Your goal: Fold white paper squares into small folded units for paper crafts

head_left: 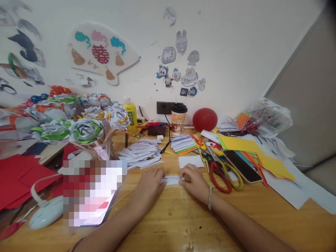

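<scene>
A small white strip of paper (172,180), creased along its length, lies on the wooden table between my hands. My left hand (151,183) pinches its left end, fingers curled. At the other end my right hand (193,182), with a bracelet at the wrist, grips the paper between thumb and fingers. Just beyond is a flat white paper slip (191,161). Behind my left hand sits a loose heap of folded white paper strips (141,154). A stack of white, green and orange slips (183,143) lies farther back.
Red-handled scissors (220,177), yellow-handled scissors (233,176) and a dark phone (243,166) are on the right. Paper flowers (86,131), a blurred lit screen (97,206) and a white device (47,211) occupy the left. Behind stand a lidded cup (178,119), a bottle (130,113) and a red balloon (205,119).
</scene>
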A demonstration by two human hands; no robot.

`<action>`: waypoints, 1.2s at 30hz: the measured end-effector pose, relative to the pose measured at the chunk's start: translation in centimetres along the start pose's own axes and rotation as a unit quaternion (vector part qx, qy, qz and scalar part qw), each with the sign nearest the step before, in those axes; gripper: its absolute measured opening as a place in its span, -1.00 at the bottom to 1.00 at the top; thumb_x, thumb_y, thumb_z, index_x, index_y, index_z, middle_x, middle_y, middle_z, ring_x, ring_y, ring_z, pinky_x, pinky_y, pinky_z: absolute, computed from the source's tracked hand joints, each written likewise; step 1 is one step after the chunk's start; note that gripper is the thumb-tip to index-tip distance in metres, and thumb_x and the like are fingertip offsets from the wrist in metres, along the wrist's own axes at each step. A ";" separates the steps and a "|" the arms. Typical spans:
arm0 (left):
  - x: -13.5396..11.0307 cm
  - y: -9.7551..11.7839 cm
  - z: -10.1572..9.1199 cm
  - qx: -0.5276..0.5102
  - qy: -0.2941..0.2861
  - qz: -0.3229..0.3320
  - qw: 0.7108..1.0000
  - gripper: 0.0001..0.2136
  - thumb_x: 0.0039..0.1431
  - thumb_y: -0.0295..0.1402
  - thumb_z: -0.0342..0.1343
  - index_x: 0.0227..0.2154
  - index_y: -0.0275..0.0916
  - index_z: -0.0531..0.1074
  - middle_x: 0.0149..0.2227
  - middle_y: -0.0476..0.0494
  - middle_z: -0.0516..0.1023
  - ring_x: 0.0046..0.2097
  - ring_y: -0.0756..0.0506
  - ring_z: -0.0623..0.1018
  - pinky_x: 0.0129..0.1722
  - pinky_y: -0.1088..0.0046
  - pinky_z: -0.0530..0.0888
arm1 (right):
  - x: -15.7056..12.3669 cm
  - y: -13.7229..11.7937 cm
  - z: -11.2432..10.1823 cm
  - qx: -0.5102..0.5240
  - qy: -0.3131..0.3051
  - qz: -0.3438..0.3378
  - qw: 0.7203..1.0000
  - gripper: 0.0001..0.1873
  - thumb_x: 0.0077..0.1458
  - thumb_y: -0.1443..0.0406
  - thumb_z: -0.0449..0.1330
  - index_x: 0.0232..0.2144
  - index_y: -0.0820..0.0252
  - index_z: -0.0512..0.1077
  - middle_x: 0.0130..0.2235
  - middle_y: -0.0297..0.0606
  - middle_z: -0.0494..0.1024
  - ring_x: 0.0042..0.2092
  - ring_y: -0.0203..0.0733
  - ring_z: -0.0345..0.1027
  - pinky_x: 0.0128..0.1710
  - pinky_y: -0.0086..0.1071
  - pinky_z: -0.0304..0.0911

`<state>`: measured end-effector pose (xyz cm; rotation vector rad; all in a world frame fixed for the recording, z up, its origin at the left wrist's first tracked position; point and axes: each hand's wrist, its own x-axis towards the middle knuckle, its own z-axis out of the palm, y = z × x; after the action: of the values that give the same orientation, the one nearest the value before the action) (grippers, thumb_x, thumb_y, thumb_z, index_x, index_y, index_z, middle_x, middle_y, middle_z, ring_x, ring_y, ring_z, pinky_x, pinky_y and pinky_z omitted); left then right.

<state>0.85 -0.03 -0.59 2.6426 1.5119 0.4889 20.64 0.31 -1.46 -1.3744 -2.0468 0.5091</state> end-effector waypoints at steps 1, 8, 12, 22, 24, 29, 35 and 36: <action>0.0 -0.2 0.1 -0.003 0.007 0.010 1.000 -0.94 0.11 -0.49 0.06 -0.33 -0.27 0.38 -0.31 -0.15 0.45 -0.23 -0.17 0.42 -0.25 0.32 0.35 | -0.1 0.0 0.0 -0.002 -0.004 -0.022 1.000 -0.82 -0.11 0.52 0.21 -0.49 0.15 0.40 -0.35 -0.33 0.39 -0.23 -0.19 0.21 -0.21 -0.33 0.09; -0.3 -1.8 0.1 -0.057 0.024 0.062 0.996 -0.93 0.07 -0.42 0.15 -0.40 -0.27 0.36 -0.33 -0.13 0.42 -0.24 -0.14 0.40 -0.24 0.34 0.35 | -0.3 0.2 0.2 -0.027 0.021 0.002 0.999 -0.86 -0.15 0.46 0.28 -0.50 0.20 0.40 -0.38 -0.30 0.39 -0.25 -0.17 0.22 -0.24 -0.32 0.11; -0.2 -1.5 -0.3 -0.059 0.007 0.066 0.996 -0.95 0.11 -0.43 0.08 -0.44 -0.26 0.38 -0.35 -0.13 0.40 -0.28 -0.13 0.39 -0.28 0.35 0.34 | -0.3 0.0 0.2 -0.044 0.016 -0.004 0.999 -0.88 -0.13 0.45 0.26 -0.47 0.20 0.40 -0.36 -0.30 0.41 -0.24 -0.17 0.22 -0.22 -0.32 0.09; -0.1 -0.7 0.2 -0.090 0.027 0.008 0.996 -0.85 0.13 -0.43 -0.04 -0.48 -0.25 0.41 -0.38 -0.13 0.39 -0.29 -0.12 0.39 -0.30 0.35 0.33 | -0.4 -0.8 0.3 -0.078 0.008 0.008 0.997 -0.91 -0.08 0.38 0.24 -0.55 0.18 0.39 -0.39 -0.32 0.41 -0.25 -0.18 0.21 -0.22 -0.33 0.03; 0.0 -0.4 0.1 -0.077 0.019 -0.028 0.997 -0.85 0.11 -0.43 -0.02 -0.50 -0.25 0.41 -0.38 -0.13 0.40 -0.28 -0.13 0.39 -0.28 0.34 0.32 | -0.4 -0.9 0.5 -0.074 0.016 0.026 0.997 -0.90 -0.09 0.39 0.25 -0.57 0.18 0.39 -0.40 -0.33 0.41 -0.26 -0.18 0.21 -0.23 -0.34 0.03; 0.3 0.2 0.0 -0.049 0.017 -0.092 0.994 -0.89 0.03 -0.44 0.07 -0.56 -0.25 0.41 -0.40 -0.10 0.39 -0.25 -0.16 0.40 -0.25 0.31 0.31 | -0.2 -0.9 0.9 -0.071 0.027 0.045 0.996 -0.88 -0.09 0.37 0.26 -0.59 0.18 0.39 -0.42 -0.34 0.41 -0.28 -0.20 0.21 -0.24 -0.36 0.01; -0.3 0.3 0.3 -0.032 0.072 -0.033 0.996 -0.88 0.02 -0.53 0.06 -0.38 -0.23 0.44 -0.27 -0.14 0.37 -0.18 -0.18 0.36 -0.22 0.28 0.30 | -0.1 -0.7 1.1 -0.098 0.027 0.046 0.994 -0.84 -0.09 0.30 0.28 -0.59 0.18 0.37 -0.43 -0.37 0.40 -0.29 -0.21 0.20 -0.28 -0.36 -0.04; -0.4 0.4 0.2 -0.009 0.082 0.000 0.997 -0.83 0.04 -0.54 0.04 -0.34 -0.20 0.45 -0.23 -0.17 0.37 -0.15 -0.20 0.34 -0.20 0.25 0.29 | -0.1 -0.6 1.1 -0.100 0.028 0.043 0.994 -0.84 -0.09 0.30 0.29 -0.58 0.18 0.37 -0.43 -0.37 0.39 -0.29 -0.21 0.20 -0.28 -0.36 -0.04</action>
<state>1.07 -0.60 -0.77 2.6461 1.5425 0.7320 19.48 -0.05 -1.93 -1.5823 -2.0440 0.3041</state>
